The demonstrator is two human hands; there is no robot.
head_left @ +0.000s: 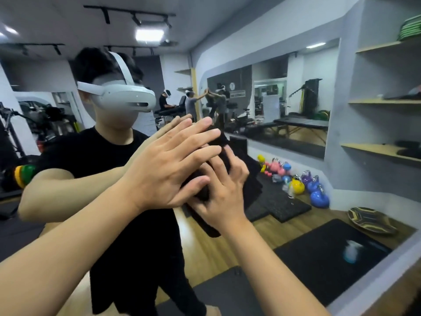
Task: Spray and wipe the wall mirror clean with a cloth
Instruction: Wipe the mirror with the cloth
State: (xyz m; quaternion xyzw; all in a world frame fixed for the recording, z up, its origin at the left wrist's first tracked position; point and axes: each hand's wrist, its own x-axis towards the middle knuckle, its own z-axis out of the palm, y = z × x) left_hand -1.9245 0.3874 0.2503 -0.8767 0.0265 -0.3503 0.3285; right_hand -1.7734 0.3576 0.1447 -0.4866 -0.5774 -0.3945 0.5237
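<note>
Gym mirror, no legible writing

I stand in a gym with grey walls and a wooden floor. Black mats lie on it, with coloured kettlebells along the wall's foot. Wooden shelves climb the right wall. A bright ceiling panel glows beside black track lights.

Cloth dark, matt, soft fabric; mirror glossy smooth glass, grey matt frame.
</note>
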